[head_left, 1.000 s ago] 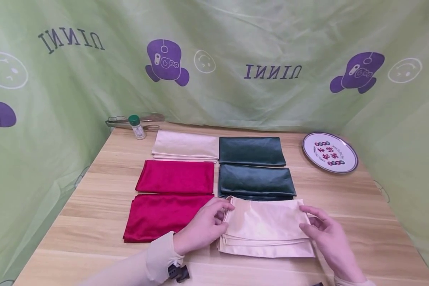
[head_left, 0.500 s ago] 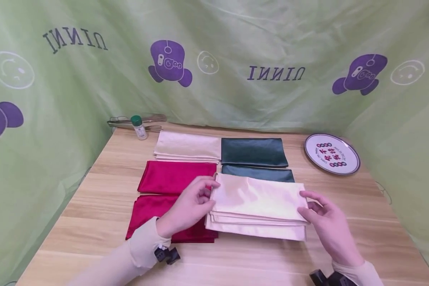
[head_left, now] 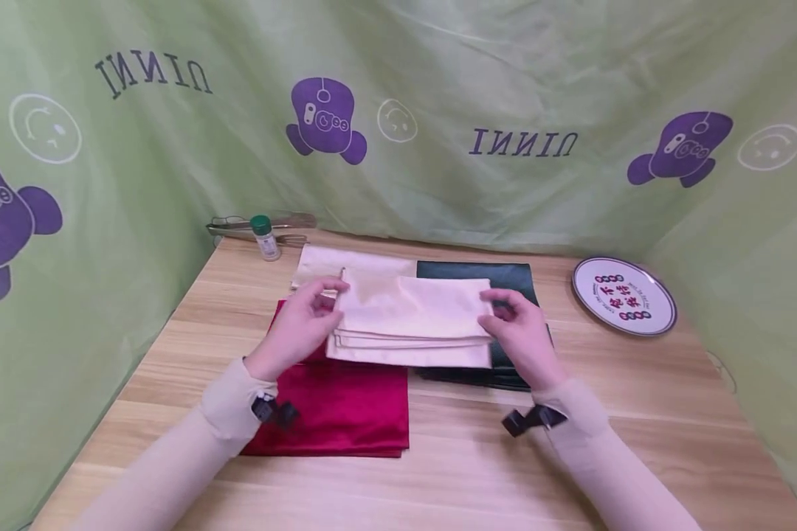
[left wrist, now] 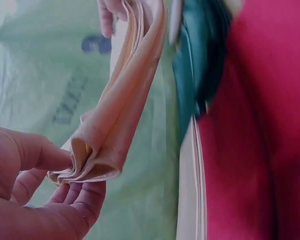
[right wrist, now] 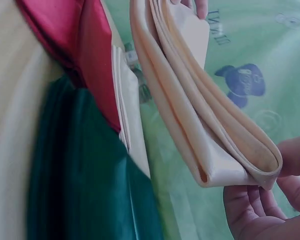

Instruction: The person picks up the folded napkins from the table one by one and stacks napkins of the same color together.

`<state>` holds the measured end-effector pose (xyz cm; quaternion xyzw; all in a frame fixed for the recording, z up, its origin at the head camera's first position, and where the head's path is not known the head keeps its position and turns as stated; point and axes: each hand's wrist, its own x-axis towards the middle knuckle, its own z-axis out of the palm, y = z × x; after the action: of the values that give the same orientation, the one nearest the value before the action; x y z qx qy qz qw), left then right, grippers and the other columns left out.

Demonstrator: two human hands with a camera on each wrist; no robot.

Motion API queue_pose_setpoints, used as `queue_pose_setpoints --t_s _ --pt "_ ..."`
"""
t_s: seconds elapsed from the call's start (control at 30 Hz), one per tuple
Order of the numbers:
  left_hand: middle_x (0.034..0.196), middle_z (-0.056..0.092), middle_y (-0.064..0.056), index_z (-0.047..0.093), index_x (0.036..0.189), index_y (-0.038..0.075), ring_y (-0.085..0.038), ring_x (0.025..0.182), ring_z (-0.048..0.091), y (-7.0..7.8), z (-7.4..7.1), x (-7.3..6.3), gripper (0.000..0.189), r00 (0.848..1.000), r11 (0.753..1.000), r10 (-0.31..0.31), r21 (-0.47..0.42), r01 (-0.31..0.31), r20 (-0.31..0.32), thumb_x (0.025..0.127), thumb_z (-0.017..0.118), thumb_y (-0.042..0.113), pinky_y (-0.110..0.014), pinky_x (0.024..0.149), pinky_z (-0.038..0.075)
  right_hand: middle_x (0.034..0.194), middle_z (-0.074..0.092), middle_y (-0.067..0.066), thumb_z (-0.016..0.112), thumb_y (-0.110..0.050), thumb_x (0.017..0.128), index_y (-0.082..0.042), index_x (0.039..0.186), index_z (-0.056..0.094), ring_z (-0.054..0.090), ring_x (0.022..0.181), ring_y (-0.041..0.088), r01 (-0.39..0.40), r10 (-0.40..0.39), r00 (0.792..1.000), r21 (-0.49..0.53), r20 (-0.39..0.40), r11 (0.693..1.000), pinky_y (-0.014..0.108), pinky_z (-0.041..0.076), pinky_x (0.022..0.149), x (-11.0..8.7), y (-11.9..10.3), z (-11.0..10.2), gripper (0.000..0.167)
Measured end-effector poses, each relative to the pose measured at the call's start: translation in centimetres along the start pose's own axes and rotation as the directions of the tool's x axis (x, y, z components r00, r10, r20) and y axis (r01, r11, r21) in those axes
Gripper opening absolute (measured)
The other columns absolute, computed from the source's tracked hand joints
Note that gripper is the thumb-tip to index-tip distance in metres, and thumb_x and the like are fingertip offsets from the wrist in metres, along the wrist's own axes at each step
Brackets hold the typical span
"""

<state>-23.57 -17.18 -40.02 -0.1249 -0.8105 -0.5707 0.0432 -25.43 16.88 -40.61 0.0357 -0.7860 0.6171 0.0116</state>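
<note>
A folded cream satin cloth [head_left: 408,306] hangs in the air between my two hands. My left hand [head_left: 299,324] pinches its left end, thumb above and fingers below, as the left wrist view shows. At the opposite end my right hand [head_left: 521,339] grips the cloth the same way. Beneath it lie folded satin cloths, partly covered: a cream one [head_left: 355,258] at the back left and a dark green one [head_left: 511,274] behind on the right. A second green cloth [head_left: 478,376] and two crimson cloths lie nearer; the front crimson cloth [head_left: 345,413] shows best.
A white plate [head_left: 587,286] with a dark rim and red print sits at the back right. At the back left stand a green-capped shaker [head_left: 266,240], tongs [head_left: 229,228] and a whisk [head_left: 294,240]. A green printed curtain [head_left: 438,192] encloses the wooden table [head_left: 452,472].
Both hands have lifted the cream cloth off the front right of the table. They have carried it left and farther back, over the other cloths. The head view has shifted slightly.
</note>
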Motion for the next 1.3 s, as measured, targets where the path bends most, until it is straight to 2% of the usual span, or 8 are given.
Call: queue_pose_setpoints --t_s 0.3,0.4,0.63,0.77,0.9,1.0,1.2,1.3 --pt "0.121 0.054 -0.020 0.060 0.122 0.000 -0.029 0.094 0.059 -3.1 -3.9 3.7 0.037 0.992 0.988 -0.087 0.121 0.097 -0.088 0.085 0.060 -0.007 -0.025 0.067 0.049 0.111 0.062 0.015 0.065 0.001 0.082 -0.004 0.118 0.066 0.059 0.080 0.021 0.039 -0.038 0.999 -0.045 0.026 0.998 0.026 0.049 0.063 5.7 -1.1 5.5 0.036" --pt "0.120 0.054 -0.020 0.061 0.119 0.000 -0.027 0.093 0.057 -4.2 -4.4 5.2 0.036 0.988 0.982 -0.092 0.152 0.110 -0.121 0.084 0.058 -0.007 -0.027 0.069 0.047 0.110 0.062 0.012 0.063 0.001 0.080 -0.005 0.116 0.068 0.056 0.079 0.021 0.041 -0.040 0.999 -0.094 0.014 0.995 0.026 0.047 0.062 7.3 -1.0 6.7 0.037" --pt "0.129 0.046 -0.022 0.060 0.121 -0.001 -0.034 0.104 0.057 -5.8 -5.4 8.2 0.038 0.980 0.971 -0.094 0.199 0.129 -0.175 0.084 0.056 -0.008 -0.039 0.080 0.048 0.115 0.059 0.014 0.056 0.003 0.079 -0.004 0.118 0.067 0.060 0.087 0.021 0.041 -0.037 0.999 -0.153 0.033 0.987 0.026 0.047 0.066 10.8 -0.3 9.1 0.041" --pt "0.128 0.046 -0.021 0.062 0.120 0.000 -0.035 0.107 0.056 -6.7 -5.9 9.7 0.039 0.976 0.965 -0.079 0.229 0.126 -0.205 0.082 0.056 -0.008 -0.041 0.085 0.048 0.116 0.057 0.013 0.056 0.003 0.079 -0.005 0.118 0.067 0.059 0.080 0.020 0.043 -0.036 0.999 -0.214 0.038 0.976 0.026 0.045 0.062 12.3 0.4 10.3 0.041" --pt "0.127 0.046 -0.019 0.063 0.118 0.000 -0.034 0.108 0.057 -7.9 -6.2 10.6 0.039 0.972 0.960 -0.079 0.246 0.133 -0.219 0.081 0.054 -0.010 -0.040 0.086 0.048 0.102 0.059 0.013 0.055 0.004 0.080 -0.005 0.119 0.066 0.054 0.067 0.018 0.037 -0.024 0.998 -0.254 0.054 0.967 0.026 0.042 0.055 13.2 1.2 11.3 0.041" --pt "0.127 0.046 -0.019 0.063 0.116 -0.001 -0.034 0.108 0.058 -8.7 -6.3 11.0 0.038 0.971 0.959 -0.076 0.250 0.134 -0.227 0.081 0.053 -0.011 -0.040 0.086 0.048 0.096 0.060 0.013 0.055 0.004 0.081 -0.005 0.119 0.066 0.053 0.066 0.017 0.035 -0.019 0.998 -0.258 0.062 0.966 0.025 0.042 0.054 13.7 1.7 11.9 0.041" --pt "0.130 0.046 -0.020 0.063 0.114 -0.003 -0.035 0.109 0.056 -9.7 -6.5 11.2 0.036 0.965 0.959 -0.097 0.237 0.155 -0.242 0.081 0.052 -0.013 -0.043 0.088 0.047 0.102 0.062 0.013 0.056 0.004 0.080 -0.006 0.117 0.066 0.056 0.076 0.022 0.018 -0.006 0.999 -0.251 0.051 0.968 0.027 0.044 0.057 14.3 2.6 12.5 0.040" --pt "0.133 0.046 -0.022 0.062 0.115 -0.004 -0.038 0.112 0.056 -10.1 -6.6 11.2 0.037 0.966 0.956 -0.118 0.237 0.173 -0.230 0.080 0.051 -0.013 -0.045 0.090 0.046 0.107 0.062 0.013 0.057 0.004 0.080 -0.006 0.117 0.066 0.056 0.083 0.025 0.016 -0.003 0.999 -0.258 0.050 0.966 0.029 0.045 0.064 14.5 3.1 12.5 0.039"
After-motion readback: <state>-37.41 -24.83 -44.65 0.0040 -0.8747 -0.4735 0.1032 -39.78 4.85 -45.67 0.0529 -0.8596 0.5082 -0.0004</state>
